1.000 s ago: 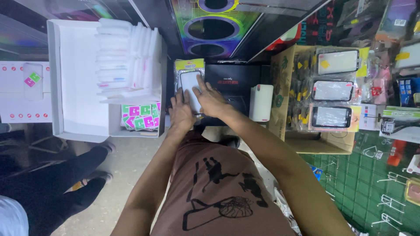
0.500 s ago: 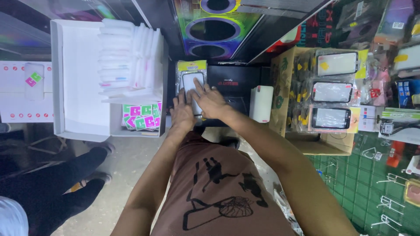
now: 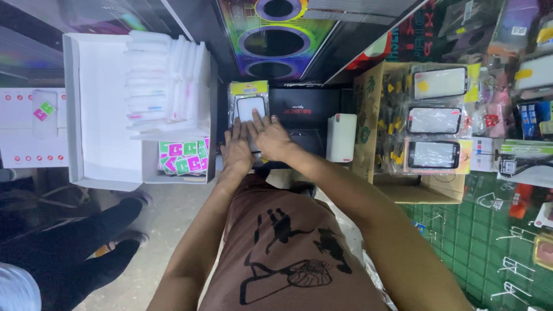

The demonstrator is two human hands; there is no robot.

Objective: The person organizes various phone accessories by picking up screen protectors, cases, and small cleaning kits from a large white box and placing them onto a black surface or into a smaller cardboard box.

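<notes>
A packaged screen protector [image 3: 249, 101] with a yellow header card lies flat on a black box [image 3: 305, 106] in front of me. My left hand [image 3: 236, 151] rests over its lower left edge, fingers stretched out and touching it. My right hand [image 3: 269, 137] lies beside it, fingers spread flat over the packet's lower right part and the black surface. Neither hand grips anything; both press down flat.
A white box [image 3: 103, 115] at left holds stacked clear sleeves [image 3: 164, 80] and pink-green wipe packets [image 3: 183, 156]. A small white box [image 3: 342, 137] stands right of my hands. A cardboard box [image 3: 397, 132] holds more packaged protectors. Someone's dark legs [image 3: 69, 242] stand at lower left.
Both hands stay flat on the packet; they have slid slightly down it, showing more of its top. The view has shifted a little.
</notes>
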